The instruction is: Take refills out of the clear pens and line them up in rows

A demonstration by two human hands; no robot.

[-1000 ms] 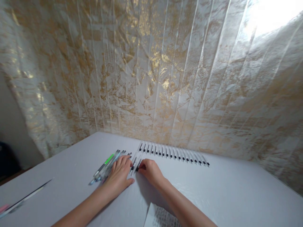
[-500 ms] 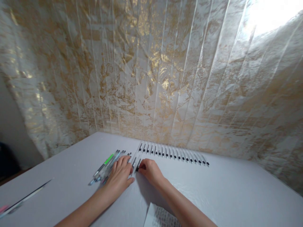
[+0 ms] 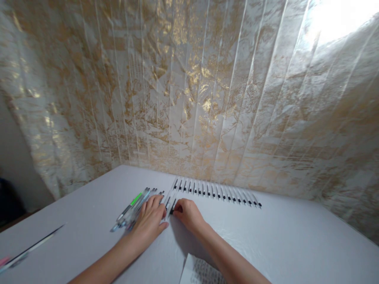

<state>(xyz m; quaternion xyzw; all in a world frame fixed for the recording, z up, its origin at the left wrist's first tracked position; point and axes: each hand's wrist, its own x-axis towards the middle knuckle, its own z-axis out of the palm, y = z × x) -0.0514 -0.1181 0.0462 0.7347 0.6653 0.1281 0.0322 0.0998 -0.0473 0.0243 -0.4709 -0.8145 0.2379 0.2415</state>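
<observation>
Two pens [image 3: 168,205] sit at the left end of the pen row [image 3: 216,192]. Left hand [image 3: 149,221] lies flat against them, fingers extended; right hand [image 3: 189,215] pinches them. Judged step: aligning.

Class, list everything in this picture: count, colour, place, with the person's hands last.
Pen row: over a dozen, clear with black ends, along the table's back edge.
Loose pens: a small bundle, clear, one green, under the left hand.
Middle pens: two or three, clear and black, between the hands.
Lone pen: one, dark, table's left edge.
Pink item: one, cut off at far left.
Paper: one sheet, white with dark marks, bottom edge.
Curtain: one, white and gold, behind the table.
Table: one, white.
Left hand: one, flat on the loose pens.
Right hand: one, curled, fingertips at the middle pens.
</observation>
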